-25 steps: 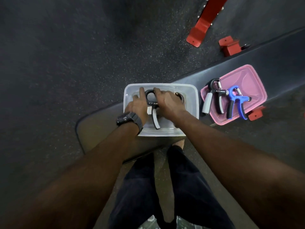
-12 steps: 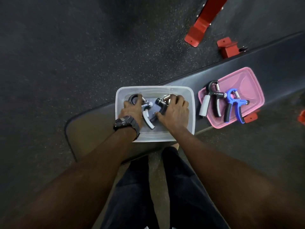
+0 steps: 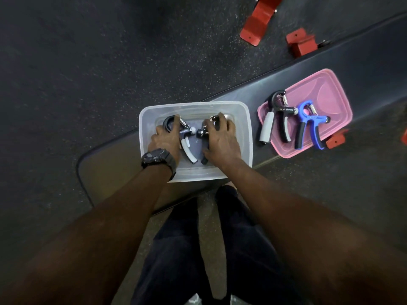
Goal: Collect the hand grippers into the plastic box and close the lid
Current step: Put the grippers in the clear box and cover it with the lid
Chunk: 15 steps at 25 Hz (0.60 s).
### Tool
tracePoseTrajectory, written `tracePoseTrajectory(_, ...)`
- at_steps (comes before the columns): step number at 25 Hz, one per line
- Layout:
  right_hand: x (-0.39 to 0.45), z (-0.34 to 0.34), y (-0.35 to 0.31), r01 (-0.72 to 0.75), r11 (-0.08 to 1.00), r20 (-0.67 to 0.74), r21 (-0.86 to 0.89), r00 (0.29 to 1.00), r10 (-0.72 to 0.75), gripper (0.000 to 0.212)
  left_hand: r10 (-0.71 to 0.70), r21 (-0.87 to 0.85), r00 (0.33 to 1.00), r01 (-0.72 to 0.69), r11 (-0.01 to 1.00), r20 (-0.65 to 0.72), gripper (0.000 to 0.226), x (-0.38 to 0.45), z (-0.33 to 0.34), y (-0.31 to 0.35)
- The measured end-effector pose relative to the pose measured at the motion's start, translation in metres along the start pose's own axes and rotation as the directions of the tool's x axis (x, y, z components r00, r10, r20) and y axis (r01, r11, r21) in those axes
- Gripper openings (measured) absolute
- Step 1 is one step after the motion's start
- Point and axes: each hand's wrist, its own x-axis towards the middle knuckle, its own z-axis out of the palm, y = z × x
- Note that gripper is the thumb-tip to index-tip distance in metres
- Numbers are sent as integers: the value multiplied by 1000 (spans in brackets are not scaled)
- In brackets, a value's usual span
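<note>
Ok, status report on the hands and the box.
Both hands in the clear box, left hand and right hand each on a gripper. Two grippers wait on pink lid.

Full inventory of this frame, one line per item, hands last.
plastic box: 1, clear, on the bench, lid off
grippers in box: 2, black with grey handles, side by side
pink lid: 1, on the bench right of the box
black-grey gripper: 1, on the lid, one handle overhanging its edge
blue gripper: 1, blue and black, on the lid
bench: 1, dark padded
red brackets: several, on the floor
watch: 1, black, left wrist
left hand: on left boxed gripper
right hand: on right boxed gripper
</note>
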Motion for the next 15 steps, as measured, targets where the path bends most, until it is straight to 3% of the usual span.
tracePoseTrajectory(4, -4, -2, 0, 27, 1000, -24, -7, 999, -27, 87, 5, 40, 998, -3, 999, -69, 91, -6, 6, 3)
tracePoseTrajectory(7, -13, -6, 6, 32, 998, -56, -52, 998, -35, 89, 108, 108, 978, -90, 990, -176, 87, -14, 10, 10)
tracePoseTrajectory(11, -19, 0, 12, 50, 997, 20, -60, 999, -49, 94, 176, 69, 984, -176, 982, 1, 91, -12, 28, 13)
tracePoseTrajectory(15, -21, -3, 9, 40, 999, 42, -26, 998, -38, 92, 136, 94, 990, -138, 986, 23, 97, -12, 32, 18)
